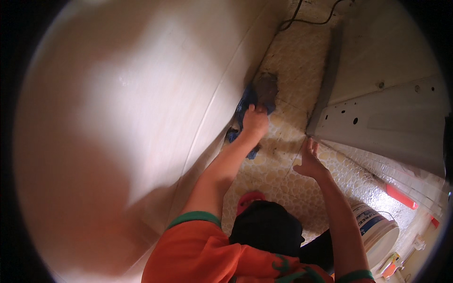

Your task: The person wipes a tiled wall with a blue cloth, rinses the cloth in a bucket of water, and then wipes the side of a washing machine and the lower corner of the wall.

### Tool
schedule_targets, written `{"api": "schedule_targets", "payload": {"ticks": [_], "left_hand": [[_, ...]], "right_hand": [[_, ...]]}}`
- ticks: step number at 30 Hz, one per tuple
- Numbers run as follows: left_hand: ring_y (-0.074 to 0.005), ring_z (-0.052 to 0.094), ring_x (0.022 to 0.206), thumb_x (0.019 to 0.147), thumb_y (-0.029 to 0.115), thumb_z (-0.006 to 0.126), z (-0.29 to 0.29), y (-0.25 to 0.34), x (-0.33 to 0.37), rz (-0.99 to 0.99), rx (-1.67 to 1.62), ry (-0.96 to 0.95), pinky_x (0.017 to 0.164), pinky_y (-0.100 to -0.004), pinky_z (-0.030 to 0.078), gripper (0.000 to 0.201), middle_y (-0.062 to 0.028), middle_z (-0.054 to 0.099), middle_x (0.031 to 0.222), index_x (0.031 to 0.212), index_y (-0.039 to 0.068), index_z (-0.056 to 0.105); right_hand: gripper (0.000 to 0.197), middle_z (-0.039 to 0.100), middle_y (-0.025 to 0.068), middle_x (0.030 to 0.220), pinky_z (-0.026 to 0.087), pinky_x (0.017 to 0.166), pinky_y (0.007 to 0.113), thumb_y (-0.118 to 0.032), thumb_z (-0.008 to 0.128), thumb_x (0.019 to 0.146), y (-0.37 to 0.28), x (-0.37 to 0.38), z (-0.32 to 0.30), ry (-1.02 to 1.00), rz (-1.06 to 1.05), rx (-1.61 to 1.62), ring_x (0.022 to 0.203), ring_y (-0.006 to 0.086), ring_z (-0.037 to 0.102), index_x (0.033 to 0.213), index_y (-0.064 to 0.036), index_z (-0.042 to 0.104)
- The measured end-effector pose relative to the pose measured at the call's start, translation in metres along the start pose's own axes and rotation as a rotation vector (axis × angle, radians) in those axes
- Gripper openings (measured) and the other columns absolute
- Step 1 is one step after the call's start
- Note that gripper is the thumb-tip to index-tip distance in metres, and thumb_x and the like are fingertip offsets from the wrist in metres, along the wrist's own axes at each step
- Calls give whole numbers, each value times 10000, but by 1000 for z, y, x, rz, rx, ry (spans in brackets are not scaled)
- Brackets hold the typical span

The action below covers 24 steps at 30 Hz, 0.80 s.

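My left hand [255, 120] is closed on a dark blue cloth [246, 100], pressed to the pebble-patterned floor [295, 89] beside the pale wall. A dark grey patch, cloth or dirt, lies just ahead of the knuckles; I cannot tell which. Another bunched blue end [253, 153] of cloth shows under my left wrist. My right hand [311, 160] has its fingers stretched out and thumb apart, at the lower corner of a white metal panel [377, 118]. Its fingertips appear to touch that corner, and it holds nothing.
A pale wall [155, 94] rises close on the left. A dark cable [306, 21] lies at the far end of the floor. To the right stand a white bucket [380, 236] and a red strip [401, 196]. My black-clad knee [266, 226] and a pink-red shoe [250, 198] are below.
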<state>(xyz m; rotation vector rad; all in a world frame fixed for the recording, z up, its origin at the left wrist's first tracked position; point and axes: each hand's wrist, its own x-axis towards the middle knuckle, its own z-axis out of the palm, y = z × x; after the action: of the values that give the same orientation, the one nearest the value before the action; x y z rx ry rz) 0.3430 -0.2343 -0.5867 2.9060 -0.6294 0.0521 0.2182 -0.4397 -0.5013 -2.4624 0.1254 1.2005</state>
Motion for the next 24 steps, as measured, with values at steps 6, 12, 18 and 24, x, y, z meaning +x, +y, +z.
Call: {"api": "schedule_targets", "payload": {"ticks": [6, 12, 18, 24], "left_hand": [[-321, 428, 1013, 737, 258, 529, -47, 57, -4, 244, -185, -105, 912, -401, 327, 348, -161, 523, 1059, 949, -13, 580], [-352, 311, 1156, 810, 281, 482, 5, 58, 77, 161, -231, 54, 984, -464, 245, 358, -194, 435, 1149, 999, -11, 563], [-346, 293, 1181, 825, 151, 447, 8, 57, 79, 31, -212, -34, 893, -506, 335, 342, -169, 401, 1169, 1155, 65, 447], [-316, 399, 1102, 721, 102, 511, -42, 44, -15, 65, -78, -58, 707, -457, 405, 409, -104, 407, 1216, 1128, 106, 463]], "right_hand": [[986, -126, 194, 1393, 285, 989, 449, -336, 634, 677, 3, -3, -3, 6, 14, -46, 1267, 410, -108, 1343, 0, -11], [1006, -113, 217, 1388, 275, 990, 464, -337, 657, 663, 5, 4, 8, 31, -34, -109, 1264, 434, -78, 1347, -15, -7], [978, -46, 247, 1386, 231, 1010, 449, -253, 639, 646, 3, -3, -3, 5, -58, 1, 1272, 424, -42, 1329, 20, -6], [941, -64, 173, 1407, 285, 991, 465, -297, 614, 683, 13, 1, 3, 37, -59, -23, 1278, 392, -78, 1356, -55, 3]]}}
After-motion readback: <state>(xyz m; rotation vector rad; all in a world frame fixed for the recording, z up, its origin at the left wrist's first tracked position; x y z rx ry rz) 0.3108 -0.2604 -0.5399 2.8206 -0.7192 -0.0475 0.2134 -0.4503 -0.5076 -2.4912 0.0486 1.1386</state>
